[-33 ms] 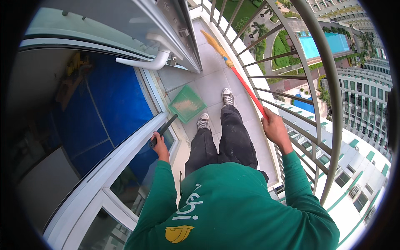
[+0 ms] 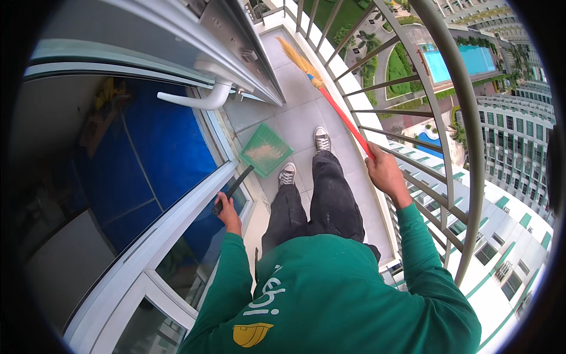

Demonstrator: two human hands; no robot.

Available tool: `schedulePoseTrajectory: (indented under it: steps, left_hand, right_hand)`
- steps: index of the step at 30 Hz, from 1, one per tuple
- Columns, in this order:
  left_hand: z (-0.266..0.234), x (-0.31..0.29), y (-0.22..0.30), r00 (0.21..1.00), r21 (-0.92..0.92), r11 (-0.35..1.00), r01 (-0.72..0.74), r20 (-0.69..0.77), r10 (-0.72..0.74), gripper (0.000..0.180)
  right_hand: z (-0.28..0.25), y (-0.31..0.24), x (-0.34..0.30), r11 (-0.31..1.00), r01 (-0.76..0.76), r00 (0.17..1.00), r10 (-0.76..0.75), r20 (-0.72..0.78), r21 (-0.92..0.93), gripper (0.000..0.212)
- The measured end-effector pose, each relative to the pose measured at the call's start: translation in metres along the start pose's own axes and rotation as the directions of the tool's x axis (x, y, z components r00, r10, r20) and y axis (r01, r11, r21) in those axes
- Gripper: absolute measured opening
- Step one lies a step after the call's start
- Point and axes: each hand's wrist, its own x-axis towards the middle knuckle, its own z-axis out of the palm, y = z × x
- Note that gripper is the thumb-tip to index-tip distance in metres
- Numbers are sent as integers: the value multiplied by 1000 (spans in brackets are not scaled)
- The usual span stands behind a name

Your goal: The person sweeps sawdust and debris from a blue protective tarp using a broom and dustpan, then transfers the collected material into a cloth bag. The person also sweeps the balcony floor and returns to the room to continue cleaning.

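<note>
My left hand (image 2: 229,213) is closed around the end of the long black handle of a green dustpan (image 2: 266,148). The dustpan lies on the tiled floor left of my shoes, with pale dust or debris in its tray. On the right, next to the railing, my right hand (image 2: 386,173) grips the red handle of a broom (image 2: 346,120). Its straw-coloured bristles (image 2: 296,61) point away from me, low over the far floor tiles. I cannot tell whether they touch the floor.
A balcony railing (image 2: 469,147) runs along my right, high above a pool (image 2: 460,62) and buildings. A door with a white lever handle (image 2: 197,100) stands ajar at upper left. Past the white frame (image 2: 159,227), blue sheeting (image 2: 144,141) covers the indoor floor.
The broom and my right hand have shifted slightly forward and to the left. The door handle appears a little further left and lower. My left hand still holds the dustpan.
</note>
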Motion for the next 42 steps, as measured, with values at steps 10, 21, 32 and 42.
schedulePoseTrajectory:
  steps: [10, 21, 32, 42]
  left_hand:
    - [63, -72, -17, 976, -191, 972, 134, -142, -162, 47]
    - [104, -61, -30, 977, -199, 961, 194, -50, -207, 55]
    - [81, -14, -36, 983, -149, 971, 185, 33, -182, 55]
    - [62, 18, -60, 994, 37, 999, 26, 104, -30, 43]
  right_hand:
    - [104, -86, 388, 771, 569, 820, -557, 130, -286, 36]
    - [234, -86, 460, 670, 495, 869, -402, 289, -553, 23]
    - [153, 59, 290, 803, 265, 962, -182, 203, -534, 23]
    - [226, 101, 66, 925, -150, 953, 229, 198, -348, 27]
